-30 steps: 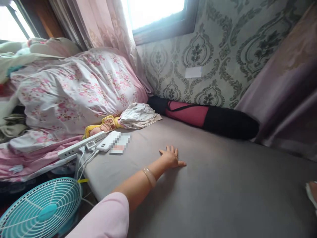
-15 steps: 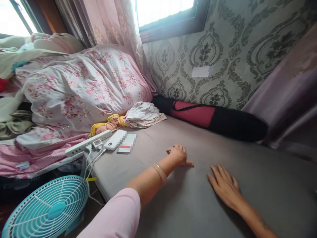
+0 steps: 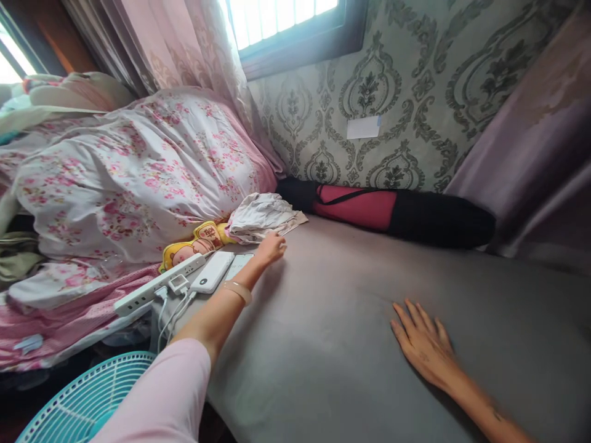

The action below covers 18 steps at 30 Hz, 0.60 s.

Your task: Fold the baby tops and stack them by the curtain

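Crumpled off-white cloth [image 3: 263, 215] lies on the smooth grey fabric bed cover [image 3: 332, 344], beside the yellow printed soft toy [image 3: 194, 243], with the left hand [image 3: 274, 246] just at its near edge, fingers loosely curled, though at this angle I cannot tell whether they touch or grip it. Well apart, the right hand [image 3: 425, 351] rests palm down on the cover, its fingers spread and holding nothing. Were the left forearm to drop or sweep sideways, it could knock the white rounded power bank [image 3: 212, 272] or snag the thin white cables [image 3: 178, 314], tugging the long white power strip [image 3: 160, 286] off the edge.
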Available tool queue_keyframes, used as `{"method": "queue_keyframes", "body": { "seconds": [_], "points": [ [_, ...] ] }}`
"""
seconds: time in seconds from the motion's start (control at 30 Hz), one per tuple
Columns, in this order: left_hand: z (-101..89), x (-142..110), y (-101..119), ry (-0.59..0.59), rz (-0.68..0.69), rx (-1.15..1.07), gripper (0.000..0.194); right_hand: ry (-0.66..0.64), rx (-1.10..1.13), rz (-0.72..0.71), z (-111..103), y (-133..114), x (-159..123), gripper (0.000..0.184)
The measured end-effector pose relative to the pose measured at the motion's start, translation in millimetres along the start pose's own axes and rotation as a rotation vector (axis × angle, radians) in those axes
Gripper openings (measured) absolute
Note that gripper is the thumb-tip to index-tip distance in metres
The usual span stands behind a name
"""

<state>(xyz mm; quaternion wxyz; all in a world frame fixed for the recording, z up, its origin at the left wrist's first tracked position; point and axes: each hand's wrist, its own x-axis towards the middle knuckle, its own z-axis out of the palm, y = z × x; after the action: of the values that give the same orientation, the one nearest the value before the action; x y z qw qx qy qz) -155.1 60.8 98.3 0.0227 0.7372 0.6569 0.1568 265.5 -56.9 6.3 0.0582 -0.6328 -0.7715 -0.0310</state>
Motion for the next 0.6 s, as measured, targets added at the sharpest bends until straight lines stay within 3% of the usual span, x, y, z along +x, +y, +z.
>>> {"method": "queue_keyframes", "body": {
  "seconds": [0.1, 0.23, 0.43, 0.6],
  "points": [
    [-25.4, 3.7, -35.5, 0.168, -0.198, 0.115, 0.022, 0.016, -0.009, 0.0, -0.9, -1.8, -0.7, 0.066],
    [-47.6, 7.4, -65.4, 0.16, -0.298, 0.203, 0.018, 0.031, -0.006, 0.015, -1.6, -3.5, -1.2, 0.065],
    [-51.5, 13.6, -78.5, 0.113, -0.335, 0.147, 0.012, 0.039, 0.031, 0.008, -3.8, -5.1, -1.7, 0.064],
    [-47.2, 20.3, -79.8, 0.166, -0.339, 0.021, 0.014, 0.048, 0.009, 0.02, -5.5, -6.6, -2.2, 0.063]
  ]
}}
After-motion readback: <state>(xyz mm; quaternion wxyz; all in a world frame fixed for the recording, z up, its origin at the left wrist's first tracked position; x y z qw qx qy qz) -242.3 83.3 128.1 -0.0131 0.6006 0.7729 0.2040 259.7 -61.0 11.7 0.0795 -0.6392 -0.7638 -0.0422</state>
